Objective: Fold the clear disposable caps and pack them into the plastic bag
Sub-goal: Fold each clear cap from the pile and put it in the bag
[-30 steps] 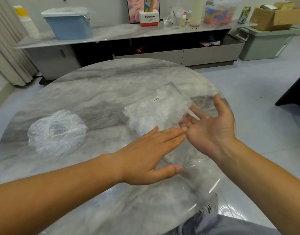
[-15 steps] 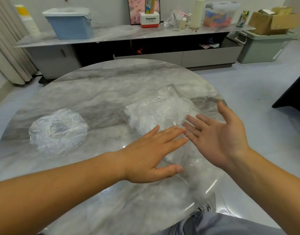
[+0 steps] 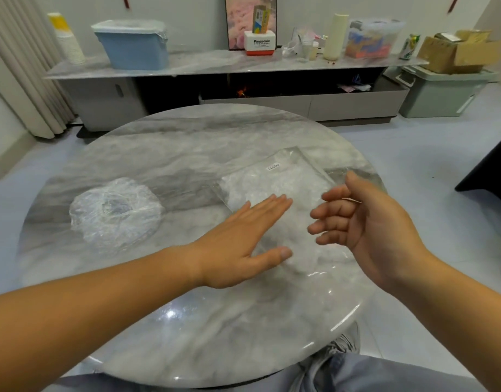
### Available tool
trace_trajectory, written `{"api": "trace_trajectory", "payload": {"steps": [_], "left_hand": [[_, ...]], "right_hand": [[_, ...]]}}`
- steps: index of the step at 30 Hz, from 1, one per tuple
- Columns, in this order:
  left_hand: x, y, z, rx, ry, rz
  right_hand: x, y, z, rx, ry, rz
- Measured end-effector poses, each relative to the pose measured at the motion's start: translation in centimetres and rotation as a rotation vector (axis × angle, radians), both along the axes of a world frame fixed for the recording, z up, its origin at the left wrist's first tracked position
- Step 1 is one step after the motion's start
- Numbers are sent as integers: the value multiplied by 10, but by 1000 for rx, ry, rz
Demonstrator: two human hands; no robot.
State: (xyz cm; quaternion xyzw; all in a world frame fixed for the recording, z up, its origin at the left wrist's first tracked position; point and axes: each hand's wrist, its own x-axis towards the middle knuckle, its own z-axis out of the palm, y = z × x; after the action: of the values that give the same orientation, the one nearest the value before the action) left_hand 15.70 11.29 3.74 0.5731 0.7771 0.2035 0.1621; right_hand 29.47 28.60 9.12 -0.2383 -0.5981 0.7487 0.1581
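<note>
Head view: plastic bag [image 3: 274,188] is pinned by the flat left grip [image 3: 238,244]; right grip [image 3: 371,222] loosely curled, empty; clear cap [image 3: 113,213] probably gets fetched next.

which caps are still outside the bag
The round crumpled cap bundle lying alone on the left of the table; the others sit inside the plastic bag on the right.

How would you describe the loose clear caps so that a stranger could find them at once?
Start at the round marble table. On its left side lies a crinkled, ring-shaped heap of clear caps. Unlike the flat, labelled plastic bag under the left hand, it is round and puffy.
</note>
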Motion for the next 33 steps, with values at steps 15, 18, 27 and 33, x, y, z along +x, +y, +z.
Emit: {"api": "trace_trajectory", "payload": {"steps": [15, 18, 27, 33], "left_hand": [[-94, -174, -49, -345, 71, 635], [-98, -188, -55, -317, 100, 606], [-105, -193, -55, -97, 108, 681], [-99, -188, -52, 38, 172, 730]], "right_hand": [[-85, -97, -70, 832, -473, 558], [-95, -90, -82, 830, -467, 490], [-107, -68, -93, 955, -460, 371], [-96, -79, -94, 973, -345, 445]]}}
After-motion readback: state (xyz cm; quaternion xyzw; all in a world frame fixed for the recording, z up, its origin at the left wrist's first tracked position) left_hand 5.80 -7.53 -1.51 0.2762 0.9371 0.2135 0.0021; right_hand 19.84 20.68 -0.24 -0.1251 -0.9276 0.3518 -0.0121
